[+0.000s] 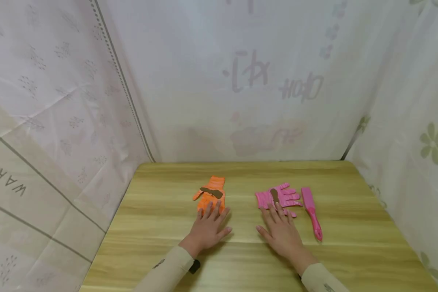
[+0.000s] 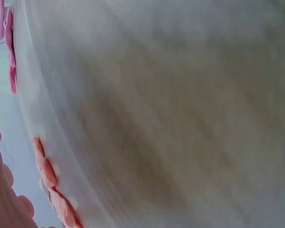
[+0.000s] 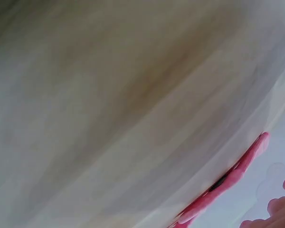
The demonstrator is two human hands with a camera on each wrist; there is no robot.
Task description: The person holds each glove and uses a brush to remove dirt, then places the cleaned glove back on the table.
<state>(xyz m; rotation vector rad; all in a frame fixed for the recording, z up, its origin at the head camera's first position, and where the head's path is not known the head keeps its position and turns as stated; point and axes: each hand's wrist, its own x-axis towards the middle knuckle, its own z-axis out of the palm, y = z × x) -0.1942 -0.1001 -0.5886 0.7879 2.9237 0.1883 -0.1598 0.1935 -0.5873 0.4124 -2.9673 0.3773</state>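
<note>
An orange knitted glove (image 1: 210,199) and a pink striped knitted glove (image 1: 283,197), both brown-marked, are laid flat and apart on the wood-grained desk (image 1: 350,251), presumably for easy reach from either side; a pink long-handled brush (image 1: 312,214) is set just right of the pink one. The left hand (image 1: 207,231) and right hand (image 1: 282,235) are poised palm-down just above, each grip spread wide, nothing held.

place: curtained-off booth | signs: printed cloth hangings (image 1: 204,81) around wood-grain table (image 1: 244,259)
</note>
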